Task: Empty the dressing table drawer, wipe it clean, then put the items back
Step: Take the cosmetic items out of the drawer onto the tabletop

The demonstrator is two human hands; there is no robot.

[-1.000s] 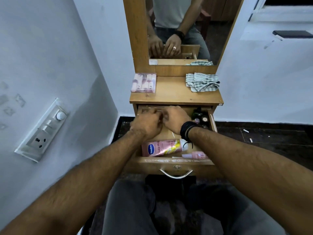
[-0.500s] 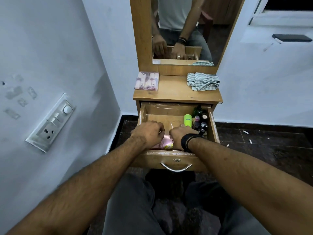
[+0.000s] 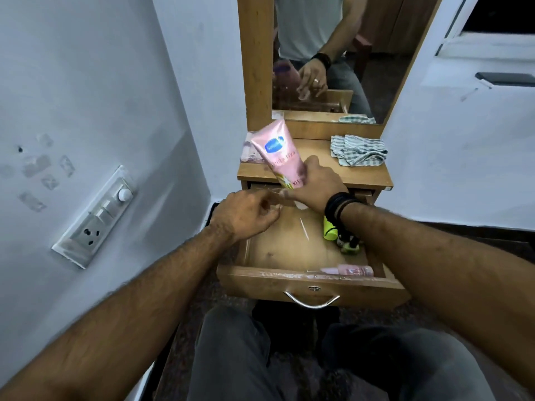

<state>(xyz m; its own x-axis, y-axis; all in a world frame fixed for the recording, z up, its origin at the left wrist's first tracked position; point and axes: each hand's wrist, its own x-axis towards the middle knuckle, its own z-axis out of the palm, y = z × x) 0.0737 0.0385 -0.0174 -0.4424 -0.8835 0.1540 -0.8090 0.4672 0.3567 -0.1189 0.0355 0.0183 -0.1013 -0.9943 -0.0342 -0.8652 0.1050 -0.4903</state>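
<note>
My right hand (image 3: pixel 315 183) grips a pink lotion tube (image 3: pixel 279 153) near its cap end and holds it tilted above the back of the open wooden drawer (image 3: pixel 312 285). My left hand (image 3: pixel 246 212) hovers over the drawer's left side with fingers loosely curled, holding nothing. Inside the drawer lie a yellow-green bottle (image 3: pixel 329 227), small dark bottles (image 3: pixel 348 244) at the right, and a slim pink tube (image 3: pixel 351 270) along the front wall.
On the dressing table top (image 3: pixel 315 169) sit a clear case of pink items (image 3: pixel 250 151) at the left and a checked cloth (image 3: pixel 359 150) at the right. A mirror (image 3: pixel 333 59) stands behind. A wall switch panel (image 3: pixel 95 215) is on the left.
My right hand has lifted the pink lotion tube out of the drawer and up toward the table top. My left hand has let go and moved slightly left.
</note>
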